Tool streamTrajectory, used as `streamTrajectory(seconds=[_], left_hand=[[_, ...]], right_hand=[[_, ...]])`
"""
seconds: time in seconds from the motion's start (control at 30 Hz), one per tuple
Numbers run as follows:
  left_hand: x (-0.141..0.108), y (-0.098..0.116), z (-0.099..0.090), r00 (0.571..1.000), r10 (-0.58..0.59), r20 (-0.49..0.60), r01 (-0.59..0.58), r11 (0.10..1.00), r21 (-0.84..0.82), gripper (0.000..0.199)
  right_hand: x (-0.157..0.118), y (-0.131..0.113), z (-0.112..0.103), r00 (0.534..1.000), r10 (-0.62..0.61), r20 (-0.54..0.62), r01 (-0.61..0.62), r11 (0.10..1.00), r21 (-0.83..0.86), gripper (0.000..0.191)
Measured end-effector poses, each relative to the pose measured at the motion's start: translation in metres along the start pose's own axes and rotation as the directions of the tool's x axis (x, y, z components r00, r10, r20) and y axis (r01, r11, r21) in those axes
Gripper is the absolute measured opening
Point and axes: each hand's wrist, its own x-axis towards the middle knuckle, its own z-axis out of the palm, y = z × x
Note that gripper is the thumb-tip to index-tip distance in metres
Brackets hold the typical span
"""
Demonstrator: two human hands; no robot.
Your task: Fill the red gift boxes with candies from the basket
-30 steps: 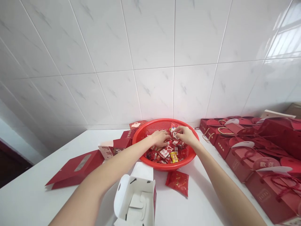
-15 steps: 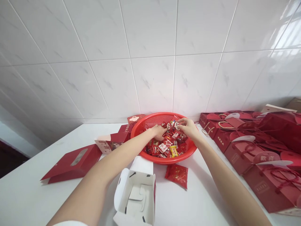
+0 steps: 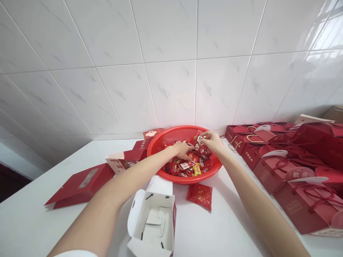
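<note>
Head view: your left hand [image 3: 183, 150] dips among sweets [image 3: 187, 165] in red basket [image 3: 187, 180], fingers curved; cannot tell whether it grips any. Your right hand [image 3: 211, 141] pinches wrapped sweet [image 3: 199, 139] at basket's right. Open box [image 3: 157, 228] nearer you; packet [image 3: 200, 196] beside basket; closed boxes [image 3: 264, 173] far right.

A white worktop [image 3: 209, 232] stands against a glossy, grey-veined tiled wall [image 3: 171, 92], where a bright reflection [image 3: 328, 34] shines at the upper right.
</note>
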Motion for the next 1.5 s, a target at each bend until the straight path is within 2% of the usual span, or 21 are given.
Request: streamTrajectory(seconds=[0.13,0.23,0.37,0.53,0.67,0.87,0.97,1.07,1.17,1.27,1.37,1.5], left_hand=[[-0.002,0.005,-0.002,0.999,0.018,-0.047,-0.016,1.0,0.026,0.054],[-0.003,0.005,-0.002,0.996,0.041,-0.076,-0.038,0.999,0.038,0.051],[-0.003,0.003,0.0,0.994,0.054,-0.094,-0.051,0.998,0.04,0.05],[0.001,0.001,0.006,0.984,0.109,-0.144,-0.105,0.994,0.032,0.062],[0.002,0.004,0.008,0.986,0.132,-0.107,-0.131,0.991,0.008,0.054],[0.002,0.008,0.001,0.993,0.081,-0.089,-0.084,0.996,-0.036,0.038],[0.0,0.002,-0.002,0.992,0.063,-0.108,-0.077,0.989,-0.127,0.033],[-0.002,-0.008,-0.005,0.99,0.031,-0.14,-0.075,0.943,-0.324,0.031],[-0.005,-0.016,-0.007,0.975,-0.029,-0.219,-0.098,0.83,-0.549,0.031],[-0.005,-0.02,-0.008,0.959,-0.108,-0.261,-0.11,0.708,-0.698,0.033],[-0.005,-0.025,-0.008,0.937,-0.198,-0.287,-0.094,0.649,-0.755,0.033],[-0.007,-0.033,-0.008,0.887,-0.317,-0.334,-0.043,0.666,-0.745,0.033]], right_hand=[[0.001,0.002,0.001,1.0,-0.011,0.01,0.011,1.0,0.011,0.022],[0.003,0.004,0.002,1.0,-0.018,0.015,0.017,1.0,0.024,0.023],[0.002,0.004,0.002,1.0,-0.008,0.02,0.008,1.0,0.025,0.023],[0.001,0.004,0.001,0.999,-0.015,0.031,0.014,1.0,0.027,0.025],[0.002,0.006,0.002,0.999,-0.018,0.029,0.016,0.998,0.053,0.028],[0.001,0.005,0.002,0.999,-0.023,0.04,0.02,0.998,0.062,0.032],[0.0,0.005,0.001,0.999,-0.024,0.032,0.022,0.997,0.074,0.031],[0.0,0.004,0.001,1.0,-0.024,0.018,0.022,0.996,0.086,0.03],[0.001,0.005,0.002,1.0,-0.017,0.026,0.015,0.994,0.105,0.031],[0.003,0.006,0.002,1.0,-0.015,0.009,0.014,0.991,0.131,0.033],[0.005,0.006,0.002,0.999,-0.029,0.017,0.025,0.986,0.162,0.028],[0.003,0.002,0.001,0.997,-0.055,0.056,0.04,0.969,0.243,0.015]])
